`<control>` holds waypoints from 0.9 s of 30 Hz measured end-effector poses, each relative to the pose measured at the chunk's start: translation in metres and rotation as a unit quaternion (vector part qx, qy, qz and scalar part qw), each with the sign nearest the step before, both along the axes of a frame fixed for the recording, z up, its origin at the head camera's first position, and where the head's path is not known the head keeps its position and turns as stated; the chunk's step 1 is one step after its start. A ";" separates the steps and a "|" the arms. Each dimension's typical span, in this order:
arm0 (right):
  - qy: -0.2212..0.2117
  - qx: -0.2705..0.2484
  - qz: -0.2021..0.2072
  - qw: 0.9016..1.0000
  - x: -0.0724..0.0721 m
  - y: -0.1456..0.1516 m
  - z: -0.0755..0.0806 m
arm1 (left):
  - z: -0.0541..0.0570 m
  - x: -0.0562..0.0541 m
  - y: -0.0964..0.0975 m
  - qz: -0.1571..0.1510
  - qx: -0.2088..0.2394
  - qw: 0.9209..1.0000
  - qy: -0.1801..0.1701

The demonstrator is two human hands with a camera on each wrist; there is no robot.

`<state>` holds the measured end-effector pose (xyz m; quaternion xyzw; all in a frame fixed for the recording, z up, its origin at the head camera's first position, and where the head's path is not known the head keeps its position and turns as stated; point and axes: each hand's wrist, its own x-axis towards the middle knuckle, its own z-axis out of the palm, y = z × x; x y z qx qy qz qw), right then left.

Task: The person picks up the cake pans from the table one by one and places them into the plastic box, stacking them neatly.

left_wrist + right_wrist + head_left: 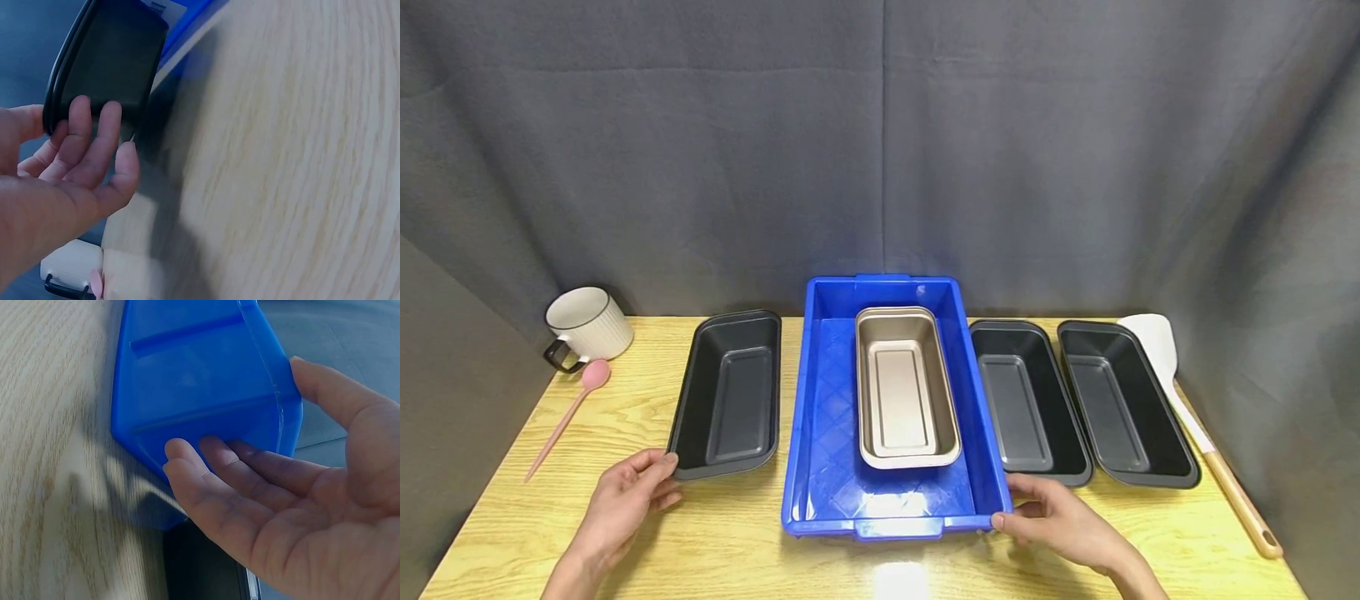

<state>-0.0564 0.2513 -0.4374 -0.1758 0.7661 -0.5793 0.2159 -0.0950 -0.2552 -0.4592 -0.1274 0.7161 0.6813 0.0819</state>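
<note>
My left hand (pixel 621 504) grips the near-left corner of a black loaf pan (pixel 743 404). In the left wrist view, the thumb lies at the rim and fingertips (pixel 110 112) touch the pan's outer wall. My right hand (pixel 1067 527) holds the near-right corner of a blue plastic tray (pixel 827 467), thumb on its rim and fingers against its outside, as the right wrist view shows. Inside the tray sits a gold loaf pan (pixel 898 396), right of the tray's middle.
Right of the tray lie two more black loaf pans, one nearer (pixel 1017 408) and one farther (pixel 1108 412). A white spatula (pixel 1157 346) with a wooden handle lies along the right edge. At left are a ribbed white mug (pixel 598 329) and a pink spoon (pixel 597 375). Grey curtains (pixel 880 167) hang behind.
</note>
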 end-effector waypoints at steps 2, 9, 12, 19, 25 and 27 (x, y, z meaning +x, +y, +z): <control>0.001 -0.001 0.001 1.000 0.000 0.000 0.000 | 0.002 0.000 0.000 0.004 0.007 1.000 0.014; 0.009 -0.006 0.006 1.000 0.000 0.000 0.000 | -0.011 -0.013 -0.012 -0.007 0.018 0.996 0.086; 0.016 -0.002 0.007 1.000 0.000 -0.001 0.000 | -0.009 -0.018 -0.014 -0.014 0.016 0.995 0.097; 0.022 0.006 0.005 1.000 -0.001 -0.001 0.000 | 0.040 -0.015 0.014 -0.005 0.047 0.991 0.128; 0.017 0.006 0.004 1.000 0.000 -0.001 0.000 | 0.058 -0.020 0.027 -0.013 0.063 0.988 0.143; 0.015 0.007 0.002 1.000 0.000 0.000 0.000 | 0.062 -0.022 0.032 -0.024 0.071 0.986 0.149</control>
